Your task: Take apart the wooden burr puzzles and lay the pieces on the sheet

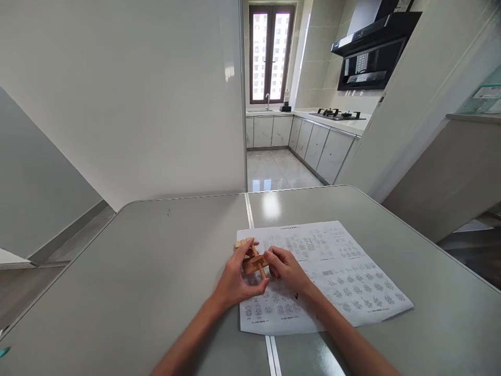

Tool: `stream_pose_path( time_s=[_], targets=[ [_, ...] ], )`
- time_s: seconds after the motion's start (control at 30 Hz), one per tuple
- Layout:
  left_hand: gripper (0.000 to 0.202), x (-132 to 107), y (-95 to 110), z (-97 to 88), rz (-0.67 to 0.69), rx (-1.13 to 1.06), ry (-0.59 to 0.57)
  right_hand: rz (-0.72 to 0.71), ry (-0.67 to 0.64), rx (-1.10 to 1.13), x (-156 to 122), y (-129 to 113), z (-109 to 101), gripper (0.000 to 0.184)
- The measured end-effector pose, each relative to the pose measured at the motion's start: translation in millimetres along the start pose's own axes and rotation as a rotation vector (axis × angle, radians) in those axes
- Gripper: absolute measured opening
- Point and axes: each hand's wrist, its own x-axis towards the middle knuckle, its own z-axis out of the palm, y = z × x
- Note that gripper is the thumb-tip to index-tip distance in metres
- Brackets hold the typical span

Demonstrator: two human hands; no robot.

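A plain white wall [129,99] fills the left of the view, and below it lies the grey table [136,271], its top split by a pale seam [250,211] running away from the person.

Just right of that seam, the left hand [235,279] comes in from below with the fingers [250,245] curled over the top of a wooden puzzle [252,259] and the thumb tucked under it. The puzzle is a small cluster of light-brown notched sticks crossed over one another. It is held at the near-left corner of a printed sheet [344,271]; whether it rests on the paper or is lifted just clear cannot be told.

The right hand [287,269] meets it from the other side, fingertips pinched on the sticks, so both hands are closed on the same piece and almost touching each other.

The sheet lies flat on the table, covered in rows of small diagrams too fine to read.

Beyond the table a doorway opens onto a kitchen with a dark-framed window [271,55], a tap [267,100], white cabinets [321,149], a gas hob [336,113] and a black range hood [371,57] at the right.
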Motion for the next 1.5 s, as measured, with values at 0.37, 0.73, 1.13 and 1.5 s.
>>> stream_pose_path(
  time_s=[0.37,0.73,1.13,1.5],
  targets=[
    [0.090,-0.1,0.2,0.1,-0.017,0.022,0.038,0.013,0.028,-0.029,0.3,0.2,-2.2,0.049],
    [0.087,1.4,2.0,-1.6,-0.038,0.014,0.034,0.018,0.058,-0.011,1.7,1.4,-3.5,0.050],
    [0.040,5.8,3.2,-4.3,0.015,-0.028,0.006,0.011,0.065,0.015,2.3,5.4,-4.6,0.050],
    [0.016,1.9,7.0,1.1,0.027,-0.171,-0.043,-0.018,0.180,-0.003,3.8,7.0,-5.2,0.048]
  ],
)
